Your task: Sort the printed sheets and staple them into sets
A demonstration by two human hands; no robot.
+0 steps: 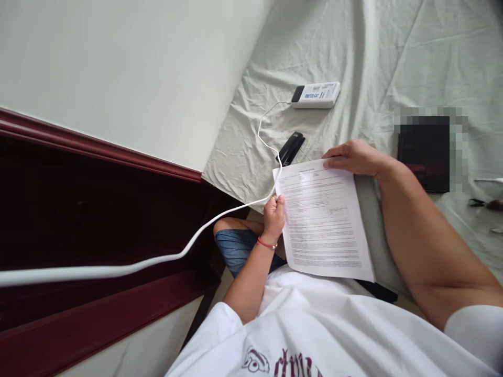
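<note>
Printed sheets of paper [320, 225], stacked together, lean over the edge of the cloth-covered surface toward my lap. My left hand [274, 212] grips their left edge, thumb on top and fingers curled. At the top right corner, my right hand [351, 157] pinches the sheets between thumb and fingers. A black stapler [291, 148] lies just beyond the top edge of the paper. The text on the page is too small to read, apart from a heading line near the top.
A white cable [176, 255] runs from the left, close by my left hand, to a white power bank [316, 95]. A dark tablet-like object [424, 154] lies at right, partly pixelated. The pale cloth [353, 63] is wrinkled. Dark red wood trim [98, 146] borders the left.
</note>
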